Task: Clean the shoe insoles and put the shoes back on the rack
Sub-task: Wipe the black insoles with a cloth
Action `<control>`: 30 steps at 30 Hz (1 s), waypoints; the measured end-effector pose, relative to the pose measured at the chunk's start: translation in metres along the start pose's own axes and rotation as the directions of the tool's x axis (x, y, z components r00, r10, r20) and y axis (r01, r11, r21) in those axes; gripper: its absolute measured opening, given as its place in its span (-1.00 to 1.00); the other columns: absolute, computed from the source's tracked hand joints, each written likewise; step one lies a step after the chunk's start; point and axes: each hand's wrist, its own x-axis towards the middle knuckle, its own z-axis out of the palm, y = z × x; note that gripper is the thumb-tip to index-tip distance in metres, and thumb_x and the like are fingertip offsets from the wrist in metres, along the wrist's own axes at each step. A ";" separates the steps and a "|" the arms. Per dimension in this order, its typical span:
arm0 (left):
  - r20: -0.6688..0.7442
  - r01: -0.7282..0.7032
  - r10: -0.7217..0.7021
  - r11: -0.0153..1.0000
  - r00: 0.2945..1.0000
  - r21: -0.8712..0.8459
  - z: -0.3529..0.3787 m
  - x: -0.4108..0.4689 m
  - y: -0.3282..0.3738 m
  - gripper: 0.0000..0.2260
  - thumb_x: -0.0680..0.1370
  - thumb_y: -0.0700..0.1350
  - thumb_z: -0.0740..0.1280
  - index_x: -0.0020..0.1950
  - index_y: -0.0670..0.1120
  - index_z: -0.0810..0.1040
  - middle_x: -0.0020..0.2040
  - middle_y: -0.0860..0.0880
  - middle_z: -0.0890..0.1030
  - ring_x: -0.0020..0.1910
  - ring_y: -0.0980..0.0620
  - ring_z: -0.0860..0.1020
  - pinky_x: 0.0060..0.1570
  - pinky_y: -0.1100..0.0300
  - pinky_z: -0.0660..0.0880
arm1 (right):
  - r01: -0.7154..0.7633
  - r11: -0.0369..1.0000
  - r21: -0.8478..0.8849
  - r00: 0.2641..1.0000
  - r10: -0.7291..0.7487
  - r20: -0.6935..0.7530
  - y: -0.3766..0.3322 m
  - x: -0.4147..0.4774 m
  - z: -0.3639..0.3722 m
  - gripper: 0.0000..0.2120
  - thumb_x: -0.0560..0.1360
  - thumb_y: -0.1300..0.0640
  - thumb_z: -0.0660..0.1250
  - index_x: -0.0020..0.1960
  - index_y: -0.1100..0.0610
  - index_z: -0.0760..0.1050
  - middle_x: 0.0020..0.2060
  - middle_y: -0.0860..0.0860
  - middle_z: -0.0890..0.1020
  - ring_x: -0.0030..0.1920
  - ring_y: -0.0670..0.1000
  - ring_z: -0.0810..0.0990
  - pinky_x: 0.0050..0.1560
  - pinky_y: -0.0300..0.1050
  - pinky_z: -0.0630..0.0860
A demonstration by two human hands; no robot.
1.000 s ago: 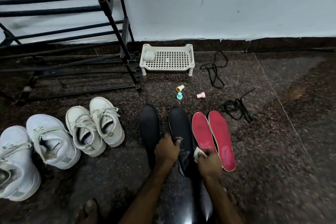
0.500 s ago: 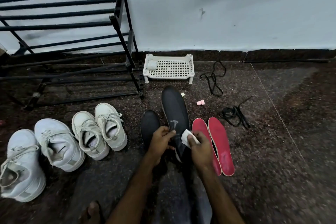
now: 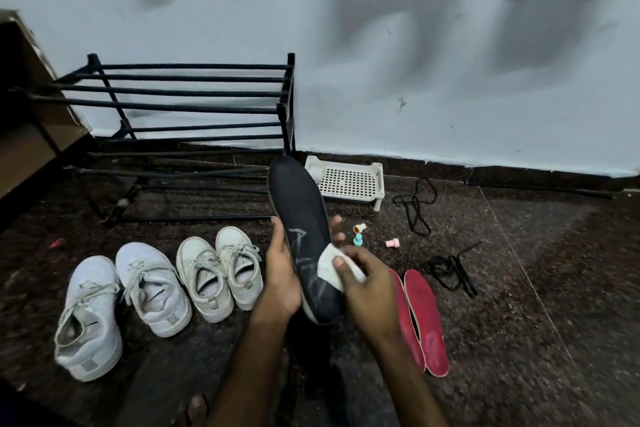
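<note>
Your left hand grips the black insole along its left edge. The thumb lies on the front face, and the fingers curl behind it, with their tips showing at the right edge. The insole is held off the floor, heel end toward you, toe end up and away. Pale smears mark its lower half.

Your right hand pinches a folded white cloth between thumb and fingers. The cloth touches the right edge of the insole near the heel.

Two red insoles lie side by side on the dark stone floor, just right of your right forearm.

To your left, two pairs of white sneakers stand in a row: the larger pair outermost, the smaller pair just beside your left hand.

Beyond the hands lie three small plastic caps and two bundles of black laces.

Farther off, a white perforated tray stands near the wall. The black rack stands to its left, against the wall. The raised insole hides the tray's left corner.
</note>
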 end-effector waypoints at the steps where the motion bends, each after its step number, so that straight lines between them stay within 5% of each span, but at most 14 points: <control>1: 0.036 -0.025 0.025 1.000 0.999 -0.010 0.005 -0.005 0.006 -0.28 0.52 0.38 0.08 0.40 -0.17 0.43 0.23 -0.21 0.55 0.03 -0.16 0.59 0.08 -0.03 0.56 | 0.056 0.996 -0.073 0.995 -0.061 -0.073 -0.011 0.001 -0.007 -0.92 0.48 0.17 0.40 -0.05 0.02 0.62 -0.12 -0.08 0.65 -0.09 -0.14 0.60 -0.01 -0.21 0.52; 4: 0.071 -0.077 0.077 0.997 0.995 -0.005 0.016 -0.013 0.016 -0.31 0.54 0.34 0.09 0.43 -0.17 0.39 0.28 -0.21 0.51 0.15 -0.15 0.54 0.24 -0.06 0.43 | 0.266 0.916 -0.302 0.933 -0.323 -0.160 -0.051 0.015 -0.024 -0.87 0.47 0.28 0.40 0.00 0.13 0.64 -0.10 0.01 0.56 -0.12 -0.10 0.53 -0.09 -0.53 0.35; 7: 0.099 -0.102 0.106 0.993 0.989 -0.052 0.033 -0.018 0.015 -0.39 0.56 0.30 0.10 0.25 -0.18 0.57 0.16 -0.19 0.60 0.13 -0.13 0.57 0.31 -0.05 0.38 | 0.459 0.706 -0.539 0.838 -0.546 -0.001 -0.079 0.035 -0.013 -0.84 0.45 0.30 0.40 0.02 0.18 0.62 -0.07 0.05 0.56 -0.07 0.02 0.52 -0.08 -0.24 0.47; 11: 0.134 -0.098 0.103 0.994 0.986 -0.043 0.044 -0.020 0.015 -0.33 0.57 0.31 0.05 0.31 -0.22 0.50 0.28 -0.17 0.55 0.31 -0.12 0.49 0.40 -0.07 0.32 | 0.575 0.495 -0.651 0.789 -0.547 0.281 -0.092 0.028 0.024 -0.80 0.40 0.24 0.37 0.02 0.16 0.60 0.00 0.03 0.61 0.03 0.06 0.56 -0.08 -0.08 0.57; 16: 0.152 -0.131 0.138 0.990 0.979 -0.058 0.040 -0.016 0.031 -0.24 0.52 0.39 0.04 0.42 -0.21 0.38 0.27 -0.17 0.53 0.23 -0.14 0.51 0.26 -0.23 0.39 | 0.735 0.434 -0.521 0.674 -0.557 0.486 -0.079 -0.005 0.011 -0.56 0.36 0.17 0.13 0.15 0.16 0.61 0.11 0.02 0.65 0.15 0.00 0.60 0.25 -0.21 0.38; 20: 0.124 -0.107 0.110 0.994 0.986 -0.031 0.041 -0.020 0.029 -0.29 0.53 0.37 0.02 0.28 -0.17 0.55 0.24 -0.16 0.56 0.17 -0.15 0.54 0.23 -0.20 0.41 | 0.717 0.374 -0.589 0.693 -0.480 0.538 -0.074 -0.002 0.011 -0.46 0.33 0.17 0.07 0.24 0.21 0.56 0.23 0.08 0.59 0.28 0.05 0.52 0.44 -0.07 0.23; 22: 0.118 -0.093 0.092 0.996 0.989 0.007 0.048 -0.023 0.026 -0.33 0.55 0.35 0.01 0.18 -0.15 0.63 0.22 -0.17 0.59 0.21 -0.14 0.54 0.36 -0.13 0.33 | 0.676 0.355 -0.646 0.728 -0.458 0.510 -0.086 0.017 0.016 -0.43 0.35 0.19 0.01 0.27 0.23 0.53 0.25 0.11 0.57 0.31 0.09 0.50 0.43 0.03 0.22; 25: 0.082 -0.126 0.131 0.990 0.988 -0.066 0.053 -0.025 0.028 -0.44 0.57 0.25 0.11 0.29 -0.14 0.55 0.33 -0.15 0.52 0.32 -0.10 0.49 0.39 -0.02 0.30 | 0.629 0.303 -0.716 0.755 -0.458 0.470 -0.108 0.043 0.019 -0.43 0.41 0.21 -0.05 0.30 0.21 0.51 0.27 0.12 0.56 0.32 0.14 0.48 0.42 0.08 0.22; 30: 0.122 -0.110 0.110 0.994 0.986 -0.009 0.055 -0.026 0.038 -0.35 0.56 0.30 0.08 0.22 -0.22 0.59 0.21 -0.18 0.58 0.27 -0.13 0.51 0.41 -0.01 0.29 | 0.698 0.255 -0.669 0.695 -0.469 0.545 -0.105 0.018 0.004 -0.58 0.47 0.13 0.09 0.25 0.17 0.50 0.08 0.08 0.53 0.03 0.10 0.50 0.11 -0.03 0.49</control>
